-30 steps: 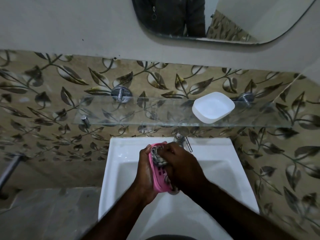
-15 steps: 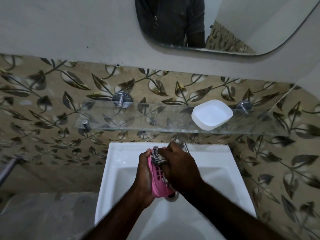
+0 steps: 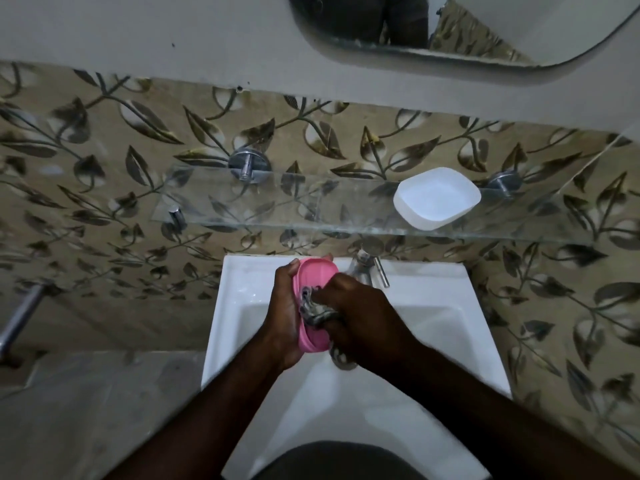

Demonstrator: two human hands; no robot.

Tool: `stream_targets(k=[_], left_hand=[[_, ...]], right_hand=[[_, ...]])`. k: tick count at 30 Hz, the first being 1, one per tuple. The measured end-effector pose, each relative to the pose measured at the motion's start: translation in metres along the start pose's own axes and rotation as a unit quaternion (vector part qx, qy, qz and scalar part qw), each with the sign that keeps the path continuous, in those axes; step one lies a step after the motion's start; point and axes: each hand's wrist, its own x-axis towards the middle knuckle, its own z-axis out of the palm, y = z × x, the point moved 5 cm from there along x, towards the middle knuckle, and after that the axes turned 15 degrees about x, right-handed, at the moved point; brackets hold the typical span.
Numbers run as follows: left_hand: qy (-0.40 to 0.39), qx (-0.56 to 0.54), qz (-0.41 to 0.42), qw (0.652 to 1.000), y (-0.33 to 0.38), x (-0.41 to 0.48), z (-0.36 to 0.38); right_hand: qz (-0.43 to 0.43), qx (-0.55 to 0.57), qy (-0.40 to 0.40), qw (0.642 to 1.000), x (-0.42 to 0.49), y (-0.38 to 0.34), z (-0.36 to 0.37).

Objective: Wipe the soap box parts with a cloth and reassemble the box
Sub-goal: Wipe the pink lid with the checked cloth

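Pink soap box part (image 3: 313, 278) stands on edge over the sink (image 3: 450, 306); the left hand (image 3: 282, 313) grips it from behind, fingers curled over its far rim with one tip showing at the top; the right hand (image 3: 363, 317) is clenched round a bunched grey cloth (image 3: 315, 313) and presses it against the pink face, just below those left fingertips. It looks like thin moulded plastic; probably light and stiff, and likely slick if damp, so the rims across its narrow width seem the safest hold, as the left hand has it. The tap (image 3: 370, 268) is just beyond the right knuckles; the white soap box part (image 3: 436, 197) sits open side up on the glass shelf (image 3: 277, 206), beyond and right of both hands and well apart from them; it is probably just as light, may skid on glass, and is best pinched at its rim.
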Motion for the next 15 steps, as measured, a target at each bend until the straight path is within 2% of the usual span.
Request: stream_targets(k=[2, 7, 9, 11, 15], left_hand=[[0.002, 0.006, 0.000, 1.000, 0.001, 0.002, -0.005], [0.011, 0.033, 0.009, 0.999, 0.009, 0.006, 0.001], [0.009, 0.060, 0.009, 0.998, 0.011, 0.007, -0.001], [0.015, 0.073, 0.000, 0.997, 0.011, 0.005, -0.004], [-0.002, 0.019, 0.005, 1.000, 0.005, 0.004, -0.004]], right_hand=[[0.004, -0.005, -0.042, 0.999, -0.007, 0.002, 0.007], [0.013, -0.054, 0.100, 0.993, 0.016, 0.007, -0.011], [0.027, -0.049, 0.117, 0.992, 0.014, 0.008, -0.008], [0.046, -0.016, 0.132, 0.990, 0.011, 0.011, -0.005], [0.068, 0.099, 0.233, 0.965, 0.018, 0.022, -0.026]])
